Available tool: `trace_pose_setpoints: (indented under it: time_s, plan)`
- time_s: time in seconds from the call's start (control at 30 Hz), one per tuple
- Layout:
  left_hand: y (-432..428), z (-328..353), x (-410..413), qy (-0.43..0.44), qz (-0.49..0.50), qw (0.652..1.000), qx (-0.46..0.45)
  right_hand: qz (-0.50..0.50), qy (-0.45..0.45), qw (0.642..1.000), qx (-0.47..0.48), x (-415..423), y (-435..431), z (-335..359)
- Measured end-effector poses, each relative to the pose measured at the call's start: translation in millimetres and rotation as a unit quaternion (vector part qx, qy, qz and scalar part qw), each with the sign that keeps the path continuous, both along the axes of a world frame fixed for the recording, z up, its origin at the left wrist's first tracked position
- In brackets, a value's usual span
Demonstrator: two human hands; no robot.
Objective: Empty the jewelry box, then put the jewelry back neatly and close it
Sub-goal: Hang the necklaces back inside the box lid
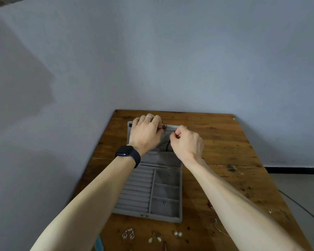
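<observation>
Near bench [225, 142] edge: earrings [128, 234], pearl studs [177, 233]. Middle: jewelry box [180, 196], tray nearly bare. Far, on the flat-lying lid [163, 158]: necklace [164, 126], spanning the short gap between both grips. Left hand [147, 132] pinches its far-left end, right hand [187, 142] pinches the cord just right.

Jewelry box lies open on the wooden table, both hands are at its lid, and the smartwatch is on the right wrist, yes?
No: the head view shows the smartwatch on the left wrist. The jewelry box does lie open on the wooden table, left hand and right hand at its lid.
</observation>
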State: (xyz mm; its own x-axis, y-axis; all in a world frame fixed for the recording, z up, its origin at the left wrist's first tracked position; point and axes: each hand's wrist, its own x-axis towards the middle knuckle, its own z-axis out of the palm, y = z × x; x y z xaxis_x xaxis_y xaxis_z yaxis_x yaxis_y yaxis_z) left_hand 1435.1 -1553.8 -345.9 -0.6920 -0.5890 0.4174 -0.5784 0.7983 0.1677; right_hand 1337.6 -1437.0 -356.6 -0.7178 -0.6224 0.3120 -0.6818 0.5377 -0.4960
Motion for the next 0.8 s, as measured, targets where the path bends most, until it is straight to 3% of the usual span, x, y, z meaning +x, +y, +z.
trace_pose_setpoints:
  time_s: [0.13, 0.27, 0.53, 0.8]
  plan:
    - [-2, 5, -1, 0.045, 0.015, 0.995, 0.083, 0.016, 0.02, 0.999, 0.027, 5, -1, -2]
    - [-4, 9, -2, 0.036, 0.021, 0.994, 0.1, 0.052, 0.014, 0.996, 0.07, 7, 0, -2]
    - [-6, 10, -1, -0.004, 0.008, 0.993, 0.118, 0.093, 0.084, 0.981, 0.148, 10, -3, -12]
    - [-3, 14, 1, 0.009, 0.009, 0.994, 0.109, 0.067, 0.021, 0.997, 0.043, 9, -1, -6]
